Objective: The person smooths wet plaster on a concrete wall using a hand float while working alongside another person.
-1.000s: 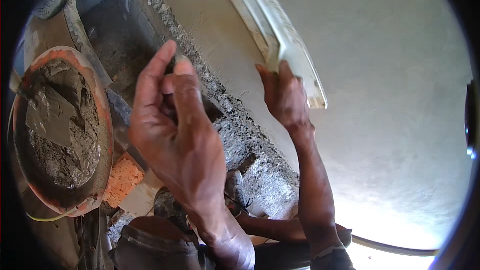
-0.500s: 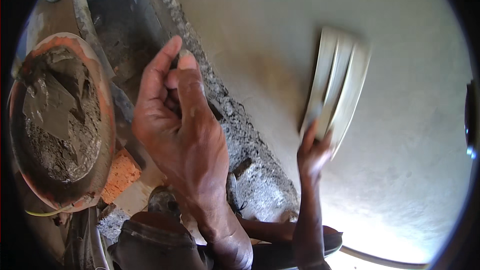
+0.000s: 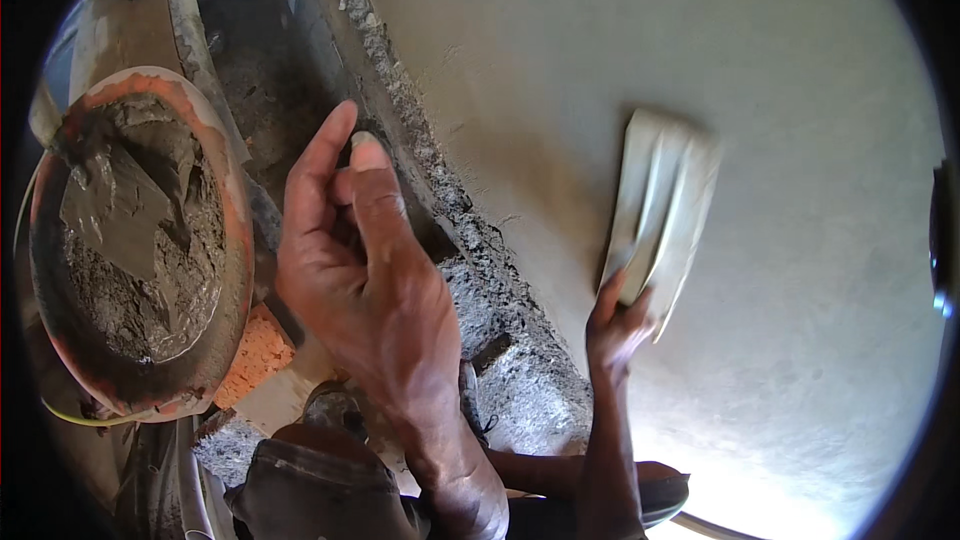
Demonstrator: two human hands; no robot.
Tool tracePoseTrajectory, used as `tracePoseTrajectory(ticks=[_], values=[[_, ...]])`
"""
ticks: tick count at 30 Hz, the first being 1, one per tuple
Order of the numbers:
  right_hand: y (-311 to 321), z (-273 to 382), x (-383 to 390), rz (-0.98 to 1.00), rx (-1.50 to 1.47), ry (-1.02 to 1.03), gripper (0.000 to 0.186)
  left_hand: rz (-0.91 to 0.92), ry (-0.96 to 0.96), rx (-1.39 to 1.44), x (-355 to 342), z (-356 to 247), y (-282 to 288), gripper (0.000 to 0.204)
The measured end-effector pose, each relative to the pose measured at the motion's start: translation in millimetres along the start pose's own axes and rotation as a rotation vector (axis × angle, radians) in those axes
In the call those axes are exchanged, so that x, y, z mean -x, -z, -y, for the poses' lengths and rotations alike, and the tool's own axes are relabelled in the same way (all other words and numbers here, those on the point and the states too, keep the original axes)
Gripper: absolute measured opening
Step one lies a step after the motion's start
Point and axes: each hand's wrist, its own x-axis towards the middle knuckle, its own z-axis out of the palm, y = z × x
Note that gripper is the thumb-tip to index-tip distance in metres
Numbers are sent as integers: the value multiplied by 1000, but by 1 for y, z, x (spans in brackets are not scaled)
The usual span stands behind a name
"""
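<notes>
A long pale plastering float [image 3: 668, 195], with two ridges along its back, lies against the smooth grey plastered wall [image 3: 800, 160]. My right hand [image 3: 615, 332] is closed round its lower end. My left hand [image 3: 372, 280] is raised in front of the wall's rough edge, holding nothing that I can see. Its index finger and thumb are stretched up and slightly apart, and the other fingers curl inward.
On the left stands an orange-rimmed basin [image 3: 238, 260] of wet mortar [image 3: 130, 315]. A mortar-covered trowel [image 3: 115, 210] rests in it. An orange brick [image 3: 255, 355] sits beside the basin. Crumbly mortar [image 3: 530, 390] lines the wall's base near my legs.
My right hand and the float have moved down and slightly left along the wall. The basin appears shifted a little right in view. My left hand keeps nearly the same pose.
</notes>
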Motion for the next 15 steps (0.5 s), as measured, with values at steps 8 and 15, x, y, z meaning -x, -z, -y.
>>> tracePoseTrajectory(ticks=[8,15], values=[[-31,-40,54,-12,14,-141,42,92,44,100,4,-9,4,25],[7,66,-98,-202,-27,-170,28,66,134,167,22,6,-19,26]])
